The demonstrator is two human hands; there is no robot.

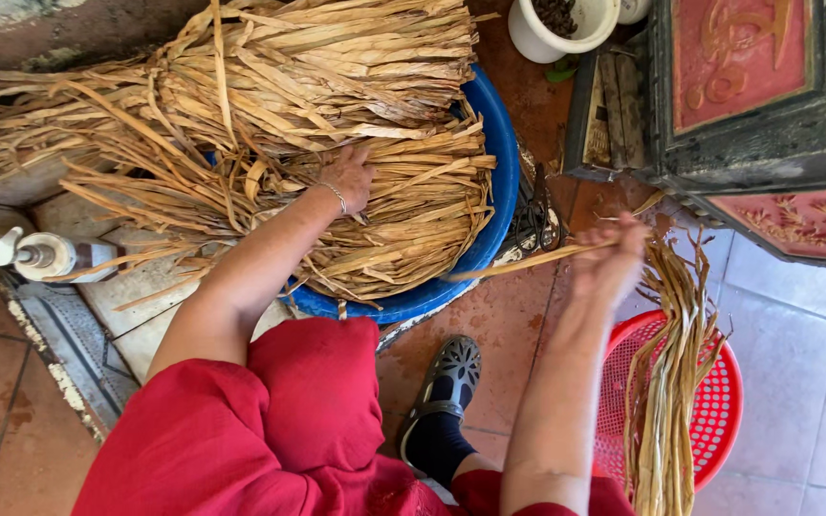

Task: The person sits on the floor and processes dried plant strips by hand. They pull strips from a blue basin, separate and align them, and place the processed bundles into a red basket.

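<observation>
A big heap of dry tan leaf strips [317, 105] fills a blue basin [494, 143] in front of me. My left hand [348, 179], with a thin bracelet at the wrist, presses down on the strips in the basin, fingers buried among them. My right hand [612, 256], blurred by motion, grips one long strip [528, 260] that stretches from the basin's edge toward it. Just below that hand, a bundle of strips [666, 382] lies across a red perforated basket [719, 401].
A white pump bottle [45, 256] lies at the left on pale tiles. A white pot [552, 29] stands at the top. A dark carved cabinet with red panels [757, 86] stands at the right. My black sandalled foot [446, 382] rests on the reddish floor.
</observation>
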